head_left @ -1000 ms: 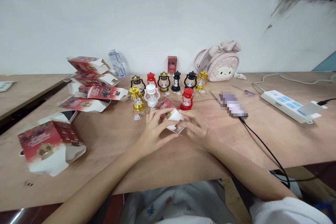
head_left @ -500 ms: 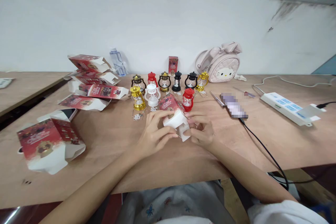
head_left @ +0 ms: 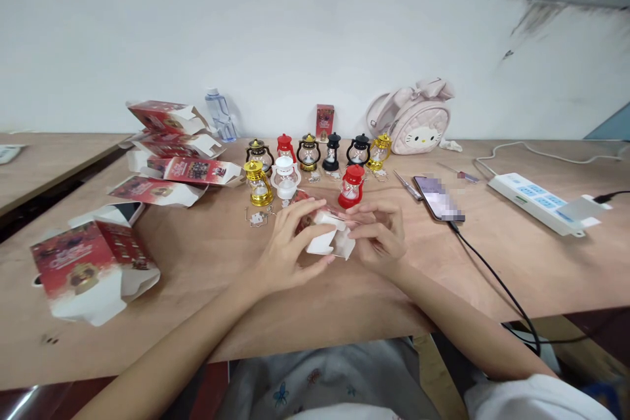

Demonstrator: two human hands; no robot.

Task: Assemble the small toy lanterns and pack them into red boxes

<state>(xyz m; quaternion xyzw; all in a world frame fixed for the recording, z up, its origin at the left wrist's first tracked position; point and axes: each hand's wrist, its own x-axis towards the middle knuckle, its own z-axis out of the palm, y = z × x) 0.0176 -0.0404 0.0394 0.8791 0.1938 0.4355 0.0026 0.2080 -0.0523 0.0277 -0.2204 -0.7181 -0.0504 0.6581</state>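
Note:
Both hands hold a small red-and-white cardboard box (head_left: 327, 236) just above the wooden table (head_left: 207, 275). My left hand (head_left: 290, 243) wraps its left side, fingers curled over the top. My right hand (head_left: 378, 236) pinches the box's open white flaps from the right. Just behind the box stand several little toy lanterns: a red one (head_left: 351, 186), a white one (head_left: 285, 178), a gold one (head_left: 258, 184), and more in a row at the back (head_left: 331, 152).
Opened red boxes lie at the left (head_left: 172, 170), a larger one near the front left (head_left: 91, 272). A phone (head_left: 437, 197) with a black cable, a white power strip (head_left: 539, 203), a pink bag (head_left: 416, 119), a water bottle (head_left: 219, 116) and a small upright red box (head_left: 323, 122) stand farther back.
The box has been turned in my hands: it tipped up showing its red face, then came down flatter with the white flaps toward me. Both hands stayed on it.

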